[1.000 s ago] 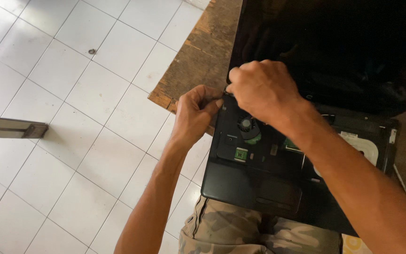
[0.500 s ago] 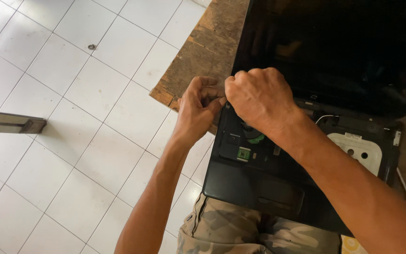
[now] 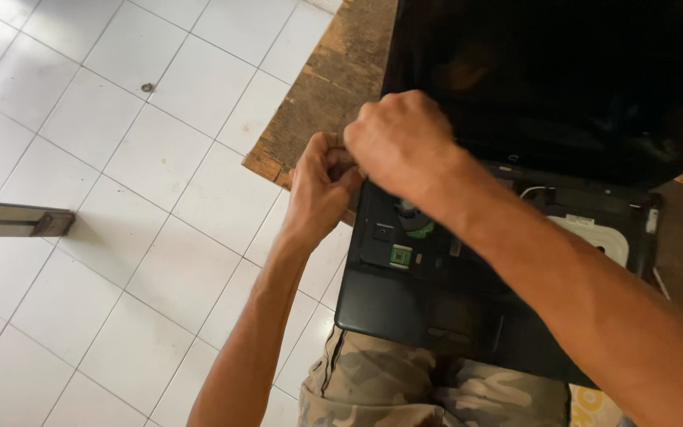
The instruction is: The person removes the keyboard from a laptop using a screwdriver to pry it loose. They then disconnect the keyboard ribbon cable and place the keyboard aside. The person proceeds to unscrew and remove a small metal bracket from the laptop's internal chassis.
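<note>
Head view: the left hand [image 3: 322, 186] and right hand [image 3: 401, 142] meet, both curled tight and touching, at the laptop's [image 3: 405, 304] left hinge corner; what they pinch is hidden; the opened black laptop, keyboard removed, lies from centre toward 3 o'clock, its dark screen [image 3: 563, 71] at 1 o'clock; worn wooden worktop [image 3: 330, 87] shows at 12; white floor tiles [image 3: 104, 237] fill 9 o'clock.
</note>
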